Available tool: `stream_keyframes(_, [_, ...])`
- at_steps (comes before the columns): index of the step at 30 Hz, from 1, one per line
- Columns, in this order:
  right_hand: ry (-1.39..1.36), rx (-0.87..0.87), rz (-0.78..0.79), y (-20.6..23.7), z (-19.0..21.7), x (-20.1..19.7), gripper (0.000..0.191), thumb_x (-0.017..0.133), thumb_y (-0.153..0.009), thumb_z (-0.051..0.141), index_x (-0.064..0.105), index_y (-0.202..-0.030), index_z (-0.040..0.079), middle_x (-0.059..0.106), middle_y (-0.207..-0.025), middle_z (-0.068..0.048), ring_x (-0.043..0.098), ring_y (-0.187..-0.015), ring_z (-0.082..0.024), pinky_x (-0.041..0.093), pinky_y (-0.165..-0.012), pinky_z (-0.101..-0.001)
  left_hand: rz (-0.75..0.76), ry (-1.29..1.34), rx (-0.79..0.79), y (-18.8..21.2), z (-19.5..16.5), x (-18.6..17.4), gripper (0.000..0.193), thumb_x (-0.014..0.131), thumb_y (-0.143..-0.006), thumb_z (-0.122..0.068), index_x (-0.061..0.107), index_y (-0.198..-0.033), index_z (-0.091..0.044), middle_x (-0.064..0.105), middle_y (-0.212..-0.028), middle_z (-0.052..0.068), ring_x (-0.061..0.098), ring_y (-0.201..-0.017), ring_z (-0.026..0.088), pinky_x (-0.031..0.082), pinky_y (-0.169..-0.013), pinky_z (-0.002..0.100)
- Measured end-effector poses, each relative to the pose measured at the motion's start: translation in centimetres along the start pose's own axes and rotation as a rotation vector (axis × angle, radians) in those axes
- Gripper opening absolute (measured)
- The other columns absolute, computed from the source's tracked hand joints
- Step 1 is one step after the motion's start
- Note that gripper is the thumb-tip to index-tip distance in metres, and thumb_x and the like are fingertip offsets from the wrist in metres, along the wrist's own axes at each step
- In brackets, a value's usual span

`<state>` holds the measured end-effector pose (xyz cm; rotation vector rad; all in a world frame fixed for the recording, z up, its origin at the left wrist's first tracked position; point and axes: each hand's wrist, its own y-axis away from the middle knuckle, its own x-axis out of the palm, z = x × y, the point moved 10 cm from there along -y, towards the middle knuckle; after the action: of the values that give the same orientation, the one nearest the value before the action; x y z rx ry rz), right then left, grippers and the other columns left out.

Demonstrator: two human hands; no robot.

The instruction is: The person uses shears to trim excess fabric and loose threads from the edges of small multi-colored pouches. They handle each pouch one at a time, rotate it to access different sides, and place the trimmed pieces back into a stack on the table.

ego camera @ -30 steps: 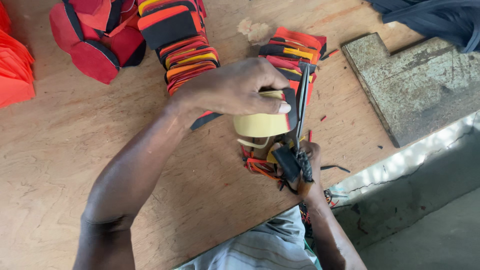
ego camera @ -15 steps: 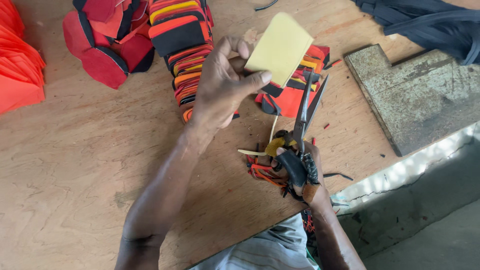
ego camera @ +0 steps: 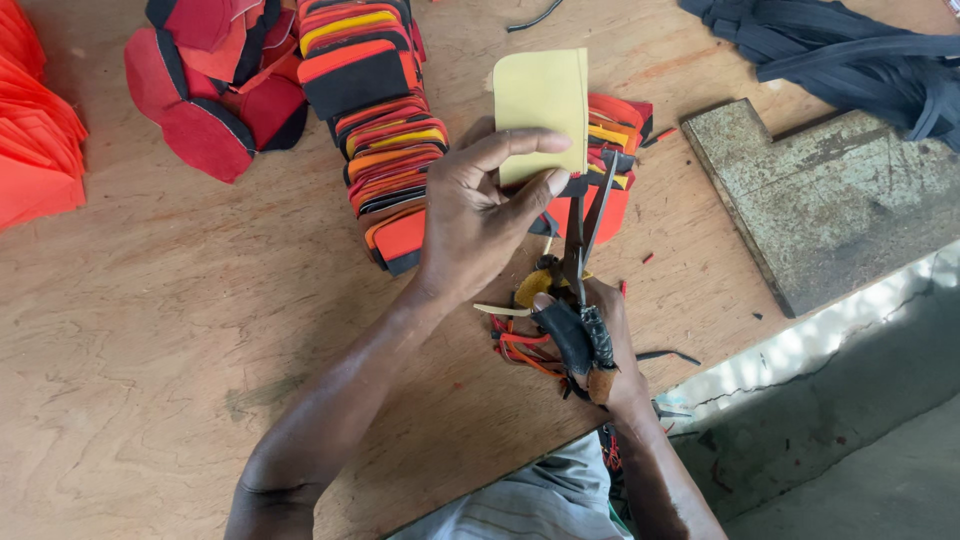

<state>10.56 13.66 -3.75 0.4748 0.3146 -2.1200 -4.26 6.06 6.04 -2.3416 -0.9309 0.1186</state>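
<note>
The left hand (ego camera: 480,215) pinches a pale yellow sheet (ego camera: 541,110) by its lower edge, thumb on the near face and fingers folded behind, so the sheet stands up above the knuckles in the upper middle of the frame. The right hand (ego camera: 590,345) sits just below it, closed through the wrapped handles of a pair of scissors (ego camera: 580,270). The blades point up toward the sheet's lower right corner and stand slightly parted; their tips lie just beside the sheet's bottom edge, though whether they touch it cannot be told.

Under the right hand lies a small heap of trimmings (ego camera: 520,340), thin orange, red and yellow strips. Behind both hands a row of cut pieces (ego camera: 375,130) in red, orange, yellow and black runs from the top of the frame down to the left wrist, overlapping like tiles. A shorter stack (ego camera: 615,125) of the same colours shows to the right of the sheet.

At upper left lie red pieces with black edges (ego camera: 205,100), and at the far left edge a fan of orange sheets (ego camera: 35,140). All rest on a plywood table (ego camera: 150,330). To the right is a worn grey slab (ego camera: 830,200), with dark strips (ego camera: 840,55) piled in the upper right corner.
</note>
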Motion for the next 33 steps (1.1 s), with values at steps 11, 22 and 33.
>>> stream_keyframes(11, [-0.074,-0.073,-0.05,0.1,-0.2,-0.1,0.028,0.074,-0.093,0.022,0.066,-0.09,-0.005,0.067,-0.072,-0.007,0.063,-0.068,-0.012,0.05,-0.062,-0.0311,-0.011,-0.108,0.005,0.2,-0.9,0.6,0.03,0.076,-0.095,0.009,0.07,-0.123,0.0,0.067,-0.123,0.009,0.073,-0.113,0.016,0.06,-0.099,0.029])
stream_keyframes(22, [-0.052,-0.005,-0.032,-0.3,0.7,0.0,0.033,0.073,-0.094,0.026,0.072,-0.078,-0.003,0.073,-0.066,-0.006,0.067,-0.059,-0.011,0.053,-0.057,-0.0278,-0.009,-0.118,0.013,0.4,-1.2,0.8,0.03,0.076,-0.095,0.01,0.07,-0.123,0.0,0.067,-0.123,0.009,0.073,-0.113,0.016,0.062,-0.099,0.028])
stream_keyframes(33, [-0.189,0.119,-0.11,0.2,-2.9,0.5,0.034,0.077,-0.092,0.027,0.073,-0.074,-0.002,0.071,-0.061,-0.004,0.062,-0.05,-0.005,0.045,-0.043,-0.0219,0.053,-0.012,0.0,0.6,-0.8,1.2,0.031,0.073,-0.098,0.01,0.068,-0.127,0.0,0.067,-0.124,0.009,0.071,-0.114,0.014,0.064,-0.1,0.026])
